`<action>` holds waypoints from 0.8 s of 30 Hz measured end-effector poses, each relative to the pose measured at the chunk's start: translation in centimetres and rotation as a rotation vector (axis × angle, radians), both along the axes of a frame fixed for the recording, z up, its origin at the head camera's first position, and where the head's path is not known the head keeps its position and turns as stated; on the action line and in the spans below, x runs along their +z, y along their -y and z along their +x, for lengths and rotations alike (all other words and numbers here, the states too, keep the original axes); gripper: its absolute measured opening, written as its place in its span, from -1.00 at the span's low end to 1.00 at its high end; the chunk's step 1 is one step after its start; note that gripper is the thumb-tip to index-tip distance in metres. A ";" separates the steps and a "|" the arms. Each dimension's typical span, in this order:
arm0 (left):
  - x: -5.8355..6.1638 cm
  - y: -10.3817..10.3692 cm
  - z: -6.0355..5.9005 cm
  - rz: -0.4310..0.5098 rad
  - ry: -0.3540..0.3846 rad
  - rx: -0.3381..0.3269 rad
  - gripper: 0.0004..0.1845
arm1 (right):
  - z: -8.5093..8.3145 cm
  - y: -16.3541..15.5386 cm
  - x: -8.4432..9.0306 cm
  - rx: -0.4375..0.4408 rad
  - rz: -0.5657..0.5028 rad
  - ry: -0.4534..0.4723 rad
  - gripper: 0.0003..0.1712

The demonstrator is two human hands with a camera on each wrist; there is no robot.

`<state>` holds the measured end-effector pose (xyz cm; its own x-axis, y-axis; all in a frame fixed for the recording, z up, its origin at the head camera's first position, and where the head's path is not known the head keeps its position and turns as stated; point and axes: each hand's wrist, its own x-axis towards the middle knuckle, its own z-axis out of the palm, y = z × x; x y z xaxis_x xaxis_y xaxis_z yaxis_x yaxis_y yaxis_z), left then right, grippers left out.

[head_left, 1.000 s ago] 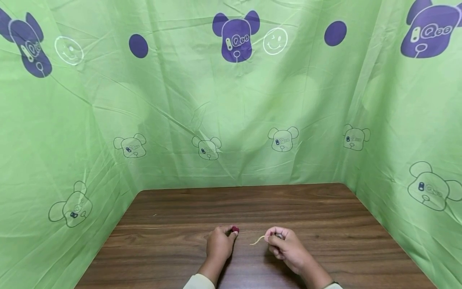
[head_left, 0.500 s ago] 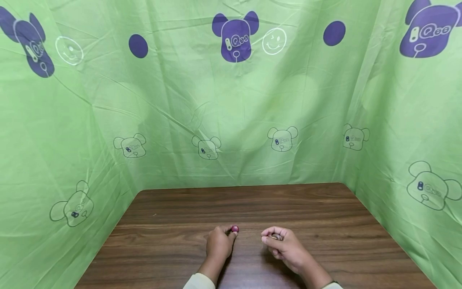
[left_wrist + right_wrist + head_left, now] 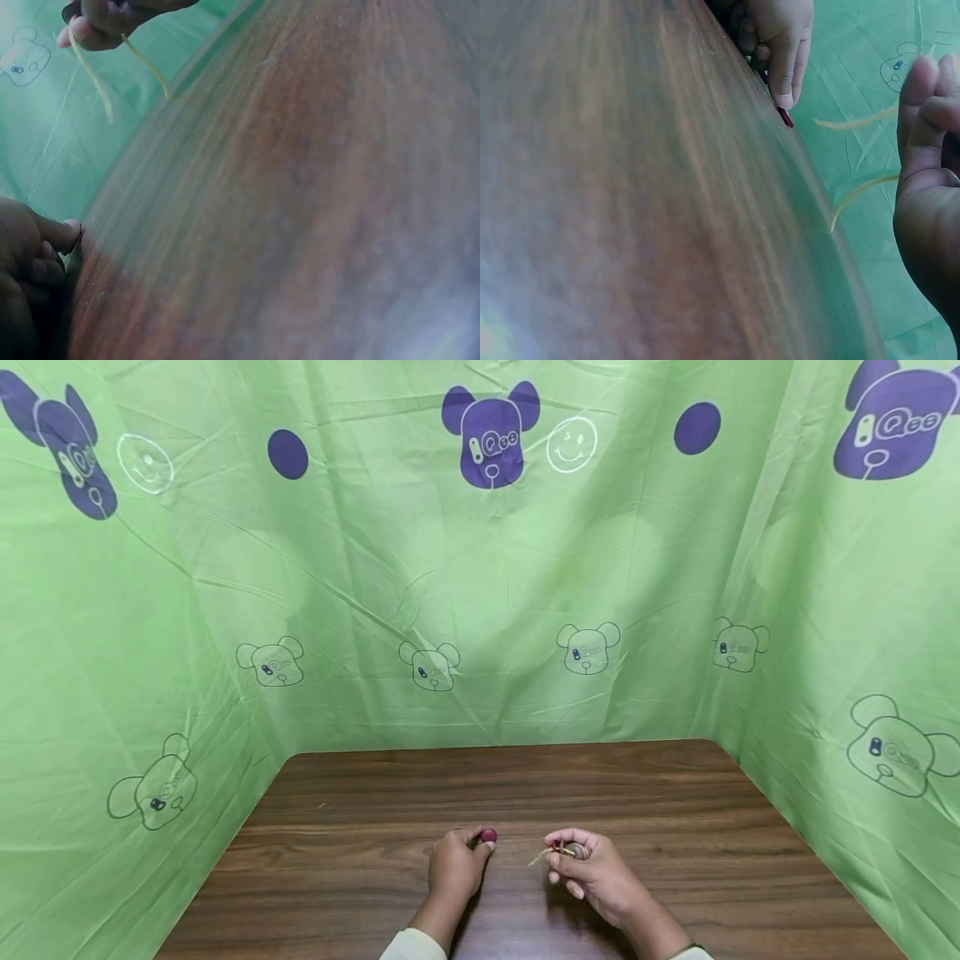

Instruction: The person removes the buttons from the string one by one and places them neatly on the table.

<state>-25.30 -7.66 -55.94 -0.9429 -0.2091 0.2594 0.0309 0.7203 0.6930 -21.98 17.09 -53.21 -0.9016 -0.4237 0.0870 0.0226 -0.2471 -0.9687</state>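
Low over the table, my left hand (image 3: 454, 867) pinches a small, round, dark red piece (image 3: 489, 836) between thumb and finger. Its edge also shows under the fingertips as a red sliver (image 3: 786, 118) in the right wrist view. To the right, my right hand (image 3: 603, 878) holds a small round brownish thing (image 3: 578, 851), partly hidden by the fingers. Yellow string (image 3: 537, 858) pokes out from between its thumb and fingers. Two separate string lengths (image 3: 94, 79) hang from this hand in the left wrist view. A dark red bit shows between its fingertips. The hands are apart.
The brown wood-grain table (image 3: 360, 793) extends around both hands. A green cloth (image 3: 375, 568) printed with bear heads and circles closes off the back and both sides.
My right fingers have shifted around what they hold; the string, hidden half a second ago, shows again, along with a dark red bit. The left hand stays in place, turning its red piece slightly.
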 end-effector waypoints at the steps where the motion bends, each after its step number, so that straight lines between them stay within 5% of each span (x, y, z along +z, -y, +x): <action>1: -0.1 0.0 0.0 0.010 -0.008 -0.006 -0.68 | 0.0 0.0 0.0 0.006 -0.004 -0.005 -0.75; 8: -0.4 0.4 0.4 0.081 -0.059 -0.066 -0.65 | 0.1 0.0 0.0 0.065 -0.033 -0.014 -0.74; 24: 0.1 0.5 1.7 0.289 -0.077 -0.181 -0.57 | -0.1 -0.2 0.0 0.003 -0.027 -0.029 -0.88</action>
